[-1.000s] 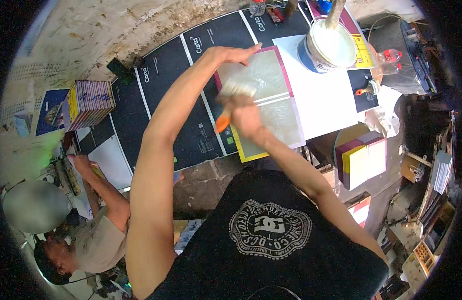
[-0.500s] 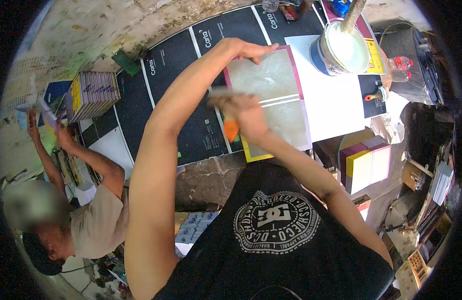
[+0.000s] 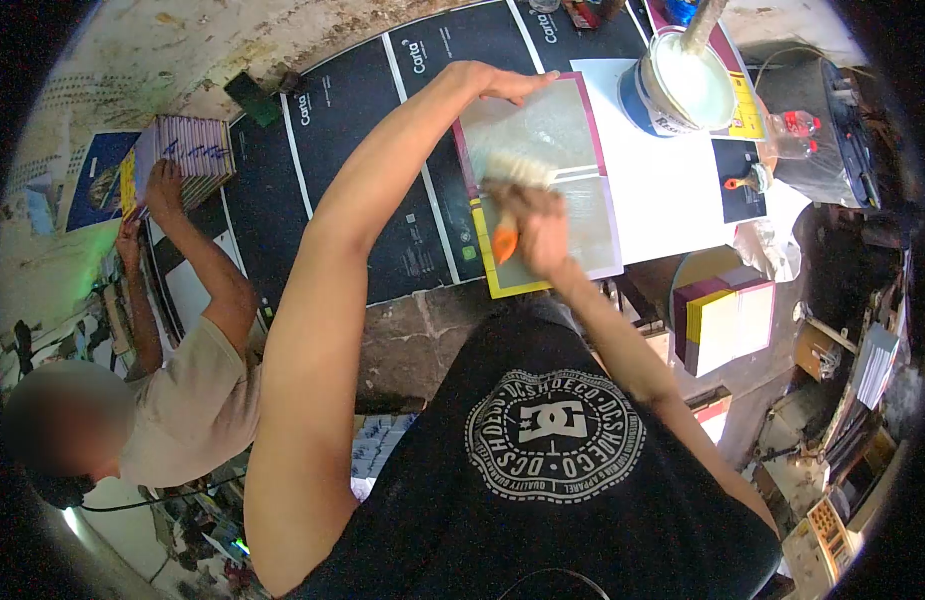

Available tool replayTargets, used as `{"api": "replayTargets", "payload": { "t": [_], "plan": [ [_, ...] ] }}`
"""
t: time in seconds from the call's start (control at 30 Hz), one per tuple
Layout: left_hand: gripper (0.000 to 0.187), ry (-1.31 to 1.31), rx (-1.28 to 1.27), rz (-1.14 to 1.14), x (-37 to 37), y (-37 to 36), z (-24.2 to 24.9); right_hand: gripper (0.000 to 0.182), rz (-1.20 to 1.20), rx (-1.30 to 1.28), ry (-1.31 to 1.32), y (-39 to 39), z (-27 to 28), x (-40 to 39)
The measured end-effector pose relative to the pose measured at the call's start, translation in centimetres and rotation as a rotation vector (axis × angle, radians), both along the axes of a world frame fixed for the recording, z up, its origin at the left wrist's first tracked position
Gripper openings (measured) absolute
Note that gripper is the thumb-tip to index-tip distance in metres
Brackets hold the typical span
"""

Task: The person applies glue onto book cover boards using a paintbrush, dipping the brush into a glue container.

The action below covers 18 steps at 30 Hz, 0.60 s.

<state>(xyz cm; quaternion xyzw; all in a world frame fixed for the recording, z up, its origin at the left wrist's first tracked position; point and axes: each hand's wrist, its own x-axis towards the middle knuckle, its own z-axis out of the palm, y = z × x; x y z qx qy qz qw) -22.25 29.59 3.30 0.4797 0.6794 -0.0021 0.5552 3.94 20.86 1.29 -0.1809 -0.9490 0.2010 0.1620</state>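
Observation:
A book cover [image 3: 572, 225] lies inside up on the table, with two grey boards and a purple and yellow border. Its surface has a wet, streaky shine. My right hand [image 3: 535, 222] is closed round a wide paintbrush [image 3: 520, 170] with pale bristles and an orange handle end [image 3: 504, 240]. The bristles touch the boards near the gap between them, slightly blurred by motion. At the cover's far edge my left hand [image 3: 509, 84] rests with fingers stretched out. To the right, a bucket of whitish paste [image 3: 694, 85] stands on a white sheet [image 3: 662, 200].
A second brush [image 3: 750, 182] and a plastic bottle [image 3: 794, 135] lie to the right. Below them sits a stack of covers [image 3: 727, 325]. On the left, a co-worker's hand [image 3: 164, 188] touches a stack of books [image 3: 197, 165]. Black sheeting [image 3: 357, 130] covers the table.
The brush has swung from the cover's left edge onto the boards, its bristles now pointing right. My left hand stays at the far edge. The co-worker's hands have moved to the book stack.

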Motion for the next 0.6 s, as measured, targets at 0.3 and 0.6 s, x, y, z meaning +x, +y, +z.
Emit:
{"api": "replayTargets", "payload": {
  "t": [0.3,0.6],
  "plan": [
    [0.103,0.029,-0.016,0.010,0.0,0.3,-0.9,0.047,0.068,-0.159,0.082,0.5,6.4,2.6],
    [0.102,0.124,0.014,0.033,1.7,-1.0,0.8,0.047,0.282,-0.235,0.017,-6.2,3.2,3.1]
  ]
}}
